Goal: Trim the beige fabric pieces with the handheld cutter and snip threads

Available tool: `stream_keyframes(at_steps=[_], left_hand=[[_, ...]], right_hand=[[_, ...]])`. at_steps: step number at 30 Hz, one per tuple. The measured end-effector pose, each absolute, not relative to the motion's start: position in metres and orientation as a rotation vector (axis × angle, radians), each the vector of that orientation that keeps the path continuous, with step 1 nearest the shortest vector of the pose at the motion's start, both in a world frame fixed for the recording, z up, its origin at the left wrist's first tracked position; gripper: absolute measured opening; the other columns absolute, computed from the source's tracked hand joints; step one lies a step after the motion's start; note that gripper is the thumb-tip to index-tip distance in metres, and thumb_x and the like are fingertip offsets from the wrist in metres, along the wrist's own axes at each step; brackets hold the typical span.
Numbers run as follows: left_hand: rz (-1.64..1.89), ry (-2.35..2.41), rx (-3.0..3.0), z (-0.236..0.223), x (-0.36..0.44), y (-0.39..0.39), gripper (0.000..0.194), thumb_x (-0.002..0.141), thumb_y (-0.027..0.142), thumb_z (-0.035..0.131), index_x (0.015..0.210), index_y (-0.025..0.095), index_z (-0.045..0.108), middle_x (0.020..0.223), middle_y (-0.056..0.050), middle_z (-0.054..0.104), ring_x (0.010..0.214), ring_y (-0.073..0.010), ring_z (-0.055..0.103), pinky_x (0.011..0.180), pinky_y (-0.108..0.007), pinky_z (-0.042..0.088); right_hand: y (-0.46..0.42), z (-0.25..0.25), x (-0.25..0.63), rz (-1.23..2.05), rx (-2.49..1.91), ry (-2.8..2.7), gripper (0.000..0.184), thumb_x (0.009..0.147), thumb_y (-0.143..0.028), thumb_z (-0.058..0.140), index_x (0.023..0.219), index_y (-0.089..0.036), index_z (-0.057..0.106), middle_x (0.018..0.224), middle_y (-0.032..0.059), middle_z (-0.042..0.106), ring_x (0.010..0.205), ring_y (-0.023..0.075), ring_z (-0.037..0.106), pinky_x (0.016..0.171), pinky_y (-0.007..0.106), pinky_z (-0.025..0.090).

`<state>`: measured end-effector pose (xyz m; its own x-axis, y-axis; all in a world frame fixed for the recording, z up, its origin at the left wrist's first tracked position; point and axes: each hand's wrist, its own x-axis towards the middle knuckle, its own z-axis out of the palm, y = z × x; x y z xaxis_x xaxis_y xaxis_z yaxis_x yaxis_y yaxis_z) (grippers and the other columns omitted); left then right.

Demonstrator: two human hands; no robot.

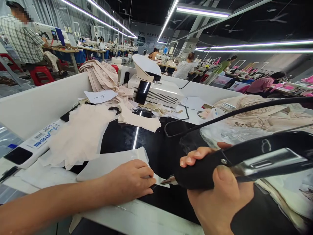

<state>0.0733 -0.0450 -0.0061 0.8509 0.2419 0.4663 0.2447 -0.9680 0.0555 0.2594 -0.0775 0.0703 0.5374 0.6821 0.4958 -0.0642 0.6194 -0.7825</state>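
Note:
My left hand point(132, 182) is closed, with its fingertips pressed together on the right end of a white cloth piece point(107, 163). That piece lies on the glossy black tabletop point(163, 147). Wrapped round a black corded hand tool point(202, 169) is my right hand point(225, 195). The tool has a silver lever on its side and a pointed metal tip point(170, 180), which meets the edge of the white piece beside my left fingers. Its exact kind I cannot tell. My left thumb is partly hidden under the hand.
Stacked pale cloth pieces point(83, 130) lie at the left, by a white box-shaped device point(31, 143). Behind stand a phone point(142, 92) and a vented white machine point(156, 89). A black cable point(234, 112) arcs across the right, over lace fabric and plastic point(227, 130). Low white walls surround the table.

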Motion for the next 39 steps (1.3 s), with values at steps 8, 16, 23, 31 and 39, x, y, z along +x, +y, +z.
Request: stream_keyframes(at_steps=[8,16,23,31,39], left_hand=[[-0.693,-0.402,-3.063,-0.005,0.073,-0.045,0.013,0.111,0.029,0.074,0.11,0.016,0.072,0.106,-0.005,0.076,0.105,-0.0201,0.071,0.1,-0.032,0.055],[-0.789,-0.388,-3.0,-0.009,0.073,-0.044,0.012,0.111,0.026,0.071,0.105,0.016,0.071,0.108,-0.005,0.076,0.102,-0.0193,0.071,0.103,-0.032,0.056],[-0.814,-0.401,-3.051,-0.009,0.072,-0.044,0.011,0.11,0.026,0.073,0.109,0.015,0.073,0.109,-0.007,0.077,0.106,-0.0206,0.073,0.107,-0.033,0.058],[-1.049,-0.588,-3.086,0.0,0.054,-0.03,0.022,0.118,0.023,0.054,0.12,0.016,0.075,0.123,-0.01,0.078,0.116,-0.0208,0.074,0.107,-0.034,0.062],[-0.875,-0.729,-3.128,-0.012,0.04,-0.012,0.022,0.112,0.015,0.058,0.116,0.019,0.079,0.117,-0.007,0.08,0.105,-0.0202,0.077,0.096,-0.033,0.066]], right_hand=[[-0.078,0.067,0.252,0.492,-0.805,-0.957,0.037,0.083,-0.041,0.093,0.11,-0.03,0.071,0.075,-0.0058,0.071,0.056,0.0176,0.068,0.05,0.031,0.06],[-0.081,0.073,0.267,0.472,-0.858,-0.913,0.039,0.075,-0.041,0.094,0.107,-0.03,0.074,0.071,-0.0056,0.07,0.056,0.0198,0.066,0.049,0.034,0.058],[-0.082,0.068,0.264,0.421,-0.849,-0.941,0.036,0.081,-0.039,0.093,0.109,-0.029,0.072,0.074,-0.0056,0.071,0.056,0.0182,0.067,0.049,0.032,0.06],[-0.075,0.062,0.274,0.419,-0.847,-0.916,0.036,0.081,-0.036,0.092,0.11,-0.028,0.072,0.075,-0.0059,0.072,0.056,0.017,0.068,0.052,0.032,0.06],[-0.051,0.057,0.287,0.341,-0.853,-0.956,0.03,0.084,-0.039,0.088,0.101,-0.026,0.067,0.078,-0.0055,0.073,0.056,0.0145,0.066,0.054,0.029,0.059]])
